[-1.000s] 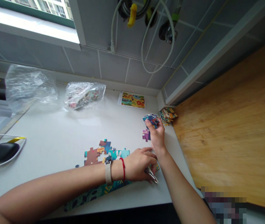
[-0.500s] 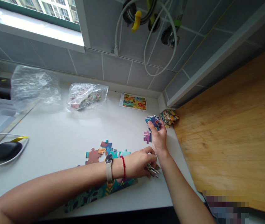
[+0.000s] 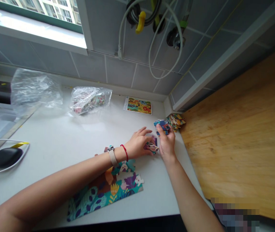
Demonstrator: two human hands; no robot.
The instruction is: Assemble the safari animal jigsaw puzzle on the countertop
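Note:
My left hand (image 3: 141, 141), with a watch and a red string at the wrist, is closed around a few puzzle pieces (image 3: 151, 147). It hovers at or just over a purple puzzle piece (image 3: 155, 140) that its fingers partly cover. Beside it, my right hand (image 3: 167, 140) grips a stack of blue puzzle pieces (image 3: 162, 126), thumb on top. Below my left forearm lies a partly joined jigsaw puzzle (image 3: 118, 187) with leaves, flowers and a white rabbit. The forearm hides part of its upper left side.
A pile of puzzle pieces (image 3: 176, 121) sits in the corner behind my right hand. A picture card (image 3: 138, 105) lies near the wall. Plastic bags (image 3: 91, 100) are at the back, and a black mouse-like object (image 3: 4, 157) with a white cable is at left.
My left hand has moved up and away from the table's near edge with its puzzle pieces, reaching the purple piece. More of the joined puzzle shows. My right hand has shifted slightly right.

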